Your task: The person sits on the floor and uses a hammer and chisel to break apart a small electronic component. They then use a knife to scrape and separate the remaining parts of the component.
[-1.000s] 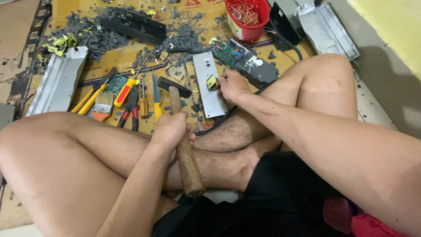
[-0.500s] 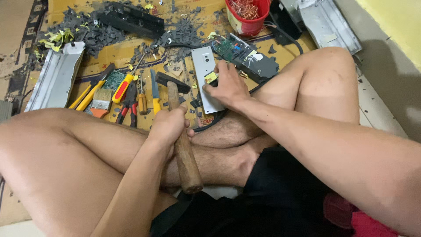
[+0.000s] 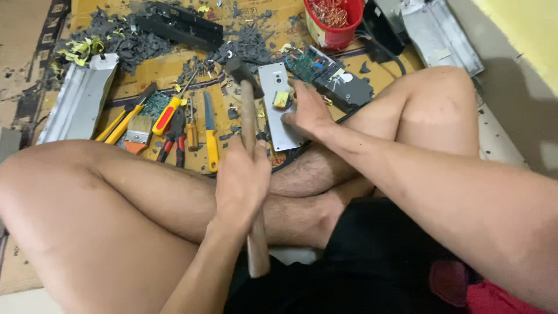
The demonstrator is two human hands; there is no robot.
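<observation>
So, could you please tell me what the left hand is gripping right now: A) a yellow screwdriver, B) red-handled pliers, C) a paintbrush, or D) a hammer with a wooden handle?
D: the left hand is wrapped around the wooden handle of the hammer, while the paintbrush, pliers and screwdriver lie untouched on the floor.

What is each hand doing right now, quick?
Left hand: fingers closed around the wooden handle of the hammer, head raised.
Right hand: open, fingers pressing flat on the grey metal plate.
</observation>
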